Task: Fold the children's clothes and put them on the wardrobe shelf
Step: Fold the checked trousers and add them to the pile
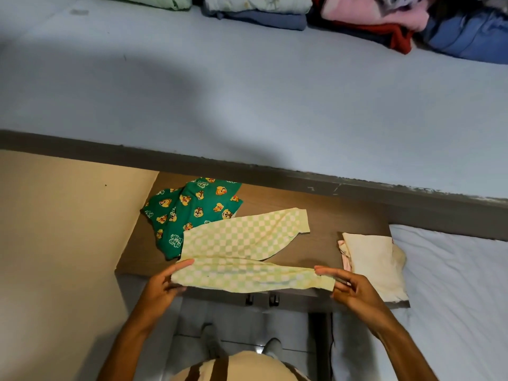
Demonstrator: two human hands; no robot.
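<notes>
A pair of light green checkered children's trousers (242, 248) lies spread on a brown wooden surface (324, 232). My left hand (165, 284) pinches the waist end of the near leg. My right hand (349, 287) pinches that leg's cuff end. The far leg angles up to the right. A green garment with cartoon chipmunks (192, 210) lies crumpled behind the trousers, partly under them. A folded cream and pink pile (373, 262) sits at the right end of the surface.
A wide pale blue shelf (247, 100) runs above, with stacks of folded clothes (357, 17) along its back edge. A bed with a white sheet (453, 284) is to the right. A beige wall (55, 229) stands at the left.
</notes>
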